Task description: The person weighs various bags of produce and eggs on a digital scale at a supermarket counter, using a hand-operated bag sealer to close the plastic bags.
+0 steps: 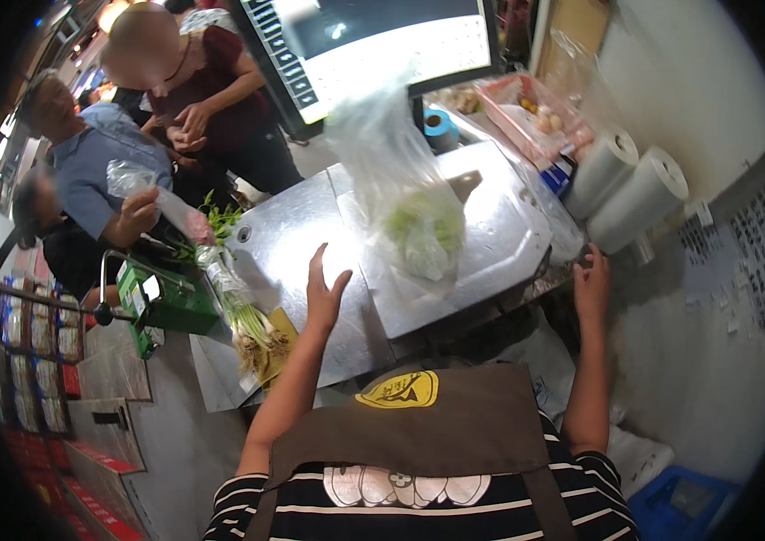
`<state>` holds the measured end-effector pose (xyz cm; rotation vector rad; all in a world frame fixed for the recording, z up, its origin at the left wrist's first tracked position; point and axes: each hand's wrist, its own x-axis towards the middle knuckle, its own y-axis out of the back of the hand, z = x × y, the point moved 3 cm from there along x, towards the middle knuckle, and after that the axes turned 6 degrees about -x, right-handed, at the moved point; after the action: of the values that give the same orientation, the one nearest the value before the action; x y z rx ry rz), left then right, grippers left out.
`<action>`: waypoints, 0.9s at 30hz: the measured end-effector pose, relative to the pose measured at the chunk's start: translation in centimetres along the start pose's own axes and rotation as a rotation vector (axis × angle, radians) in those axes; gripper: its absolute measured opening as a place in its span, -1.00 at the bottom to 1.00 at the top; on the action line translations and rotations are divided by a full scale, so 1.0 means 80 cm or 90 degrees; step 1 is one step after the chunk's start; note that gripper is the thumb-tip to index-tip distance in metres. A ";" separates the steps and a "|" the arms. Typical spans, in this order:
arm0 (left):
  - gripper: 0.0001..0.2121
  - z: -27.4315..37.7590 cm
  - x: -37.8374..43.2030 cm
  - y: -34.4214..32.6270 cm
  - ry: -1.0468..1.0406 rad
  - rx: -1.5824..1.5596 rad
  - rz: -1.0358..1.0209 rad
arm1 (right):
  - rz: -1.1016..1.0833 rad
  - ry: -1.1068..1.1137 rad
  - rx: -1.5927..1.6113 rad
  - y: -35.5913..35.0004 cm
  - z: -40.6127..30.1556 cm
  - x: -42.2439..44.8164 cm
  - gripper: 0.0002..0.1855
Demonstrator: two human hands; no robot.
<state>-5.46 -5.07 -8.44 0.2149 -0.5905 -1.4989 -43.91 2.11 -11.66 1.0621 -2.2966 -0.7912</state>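
A clear plastic bag [382, 169] with pale green vegetables [425, 230] inside stands on the metal weighing plate [490, 237] in front of me. My left hand [326, 291] hovers over the steel counter to the left of the bag, thumb and fingers apart, holding nothing. On the right, my right hand [590, 284] is raised beside the counter's corner, close to the plastic bag rolls. Its fingers are slightly bent and I see nothing in them. A bunch of spring onions [254, 321], roots towards me, lies at the counter's left end.
A lit screen [396, 40] rises behind the plate. Upright bag rolls [639, 196] and a pink basket [531, 115] stand at right. A green bag-sealing device [162, 297] is at left. Several people wait across the counter; one hand [135, 213] holds a bag of pinkish food [186, 216].
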 end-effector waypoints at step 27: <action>-0.75 0.165 0.080 -0.043 0.082 -0.440 -0.150 | -0.115 0.103 0.123 -0.017 -0.043 -0.014 -0.88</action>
<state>-15.12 -8.64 2.50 -0.1628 0.0800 -1.8130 -40.40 1.23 -10.31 1.3827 -2.1953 -0.5338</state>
